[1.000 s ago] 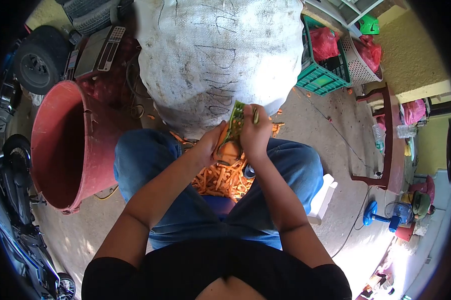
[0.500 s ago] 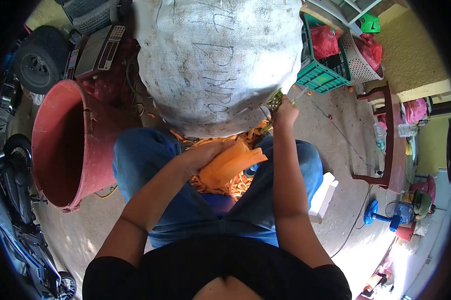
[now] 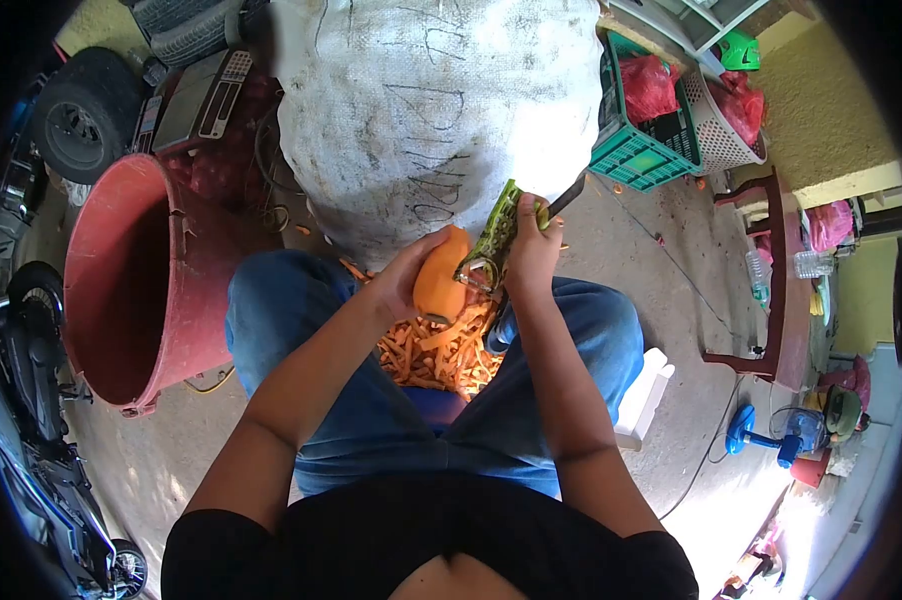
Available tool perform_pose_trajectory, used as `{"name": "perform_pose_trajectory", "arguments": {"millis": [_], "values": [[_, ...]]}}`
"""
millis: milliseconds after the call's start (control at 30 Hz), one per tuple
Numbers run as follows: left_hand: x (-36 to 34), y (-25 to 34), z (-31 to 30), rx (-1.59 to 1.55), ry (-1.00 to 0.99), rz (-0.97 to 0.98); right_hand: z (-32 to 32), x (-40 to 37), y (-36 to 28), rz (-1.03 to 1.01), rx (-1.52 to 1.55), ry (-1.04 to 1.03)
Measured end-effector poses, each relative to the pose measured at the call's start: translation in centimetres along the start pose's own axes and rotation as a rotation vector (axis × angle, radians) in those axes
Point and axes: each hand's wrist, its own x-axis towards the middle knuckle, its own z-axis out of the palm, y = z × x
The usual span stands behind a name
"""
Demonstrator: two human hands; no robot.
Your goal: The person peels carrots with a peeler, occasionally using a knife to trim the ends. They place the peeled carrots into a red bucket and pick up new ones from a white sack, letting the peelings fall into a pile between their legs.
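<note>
Toward twelve o'clock, grasping orange vegetable (image 3: 440, 281) in left hand (image 3: 401, 282) and green peeler (image 3: 496, 232), back within peeling reach, in right hand (image 3: 536, 256).

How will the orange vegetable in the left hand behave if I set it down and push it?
The orange vegetable would probably roll, since its sides look rounded. It is likely stiff, as it shows no sag in the left hand. Its smooth-looking surface may make it somewhat slippery to grip.
</note>
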Motion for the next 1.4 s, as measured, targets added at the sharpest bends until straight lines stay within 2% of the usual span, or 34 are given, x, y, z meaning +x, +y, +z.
{"name": "perform_pose_trajectory", "arguments": {"millis": [100,200,267,300,433,500,533,567,600,633,667,733,800,867,933,967,1033,1067,1100,1133,1167,1200,1267,1333,1400], "values": [[0.6,-0.5,-0.8,-0.084,-0.014,-0.019,0.0,0.2,0.4,0.021,0.019,0.044],[1.0,-0.8,-1.0,-0.072,0.030,0.007,0.5,-1.1,0.0,0.040,-0.001,-0.044],[1.5,-0.7,-0.9,-0.133,0.096,0.017,0.9,-1.9,0.3,-0.205,-0.325,-0.114],[1.7,-0.8,-0.8,-0.194,0.161,0.024,1.0,-2.0,0.4,-0.203,-0.325,-0.114],[1.2,-0.7,0.1,-0.200,0.166,0.017,1.1,-1.4,1.1,-0.189,-0.399,-0.107],[0.2,-0.5,0.6,0.118,0.053,-0.105,0.0,1.2,1.7,-0.170,-0.448,0.006],[-0.3,-0.8,1.0,0.117,0.052,-0.105,-0.8,3.2,1.4,-0.012,-0.432,0.145],[-0.7,-1.1,1.5,0.188,-0.029,-0.168,-2.2,5.4,2.0,-0.203,-0.584,0.249],[-1.2,-1.4,2.0,0.259,-0.111,-0.234,-3.0,6.3,1.9,-0.223,-0.526,0.319],[-1.6,-1.3,2.7,0.238,-0.004,-0.254,-3.7,6.9,2.0,-0.173,-0.422,0.303],[-1.4,-1.1,2.5,0.236,-0.008,-0.256,-4.2,7.3,2.1,-0.125,-0.320,0.282],[-0.4,-0.7,1.5,0.234,0.199,-0.064,-2.4,4.6,0.2,-0.085,-0.253,0.202],[0.7,-0.7,-0.7,0.160,0.155,-0.016,-0.2,1.5,-0.1,-0.024,-0.036,0.040],[0.9,-0.6,-1.0,0.098,0.111,0.023,1.1,-1.6,-1.3,-0.145,-0.387,-0.116],[1.1,-0.7,0.0,-0.031,0.284,0.017,1.7,-2.7,0.0,-0.334,-0.456,-0.167],[1.0,-0.9,-0.5,0.012,0.273,0.017,1.7,-2.6,0.0,-0.334,-0.456,-0.168],[0.2,-0.9,-0.4,0.118,0.216,-0.017,1.5,-1.6,-0.4,-0.206,-0.520,-0.117],[-0.3,-0.7,0.0,0.228,0.156,-0.055,0.5,0.0,0.4,-0.257,-0.535,-0.044],[-0.7,-0.7,1.1,0.292,0.233,-0.121,0.0,1.7,0.9,-0.211,-0.394,0.083],[-1.2,-0.6,1.9,0.291,0.229,-0.123,-1.3,3.6,1.3,-0.148,-0.353,0.152],[-1.6,-0.6,2.7,0.381,0.216,-0.159,-2.0,4.4,0.3,-0.148,-0.520,0.214],[-1.8,-0.6,3.0,0.472,0.202,-0.194,-3.2,6.0,1.5,-0.223,-0.432,0.267],[-1.1,-0.6,1.5,0.355,0.225,-0.154,-3.5,6.2,1.3,-0.156,-0.185,0.263],[-0.4,-0.7,0.2,0.231,0.255,-0.108,-2.4,3.6,0.0,-0.066,-0.161,0.105],[0.1,-0.6,-0.2,0.154,0.273,0.027,0.2,0.1,-1.2,0.014,-0.153,-0.004]]}}
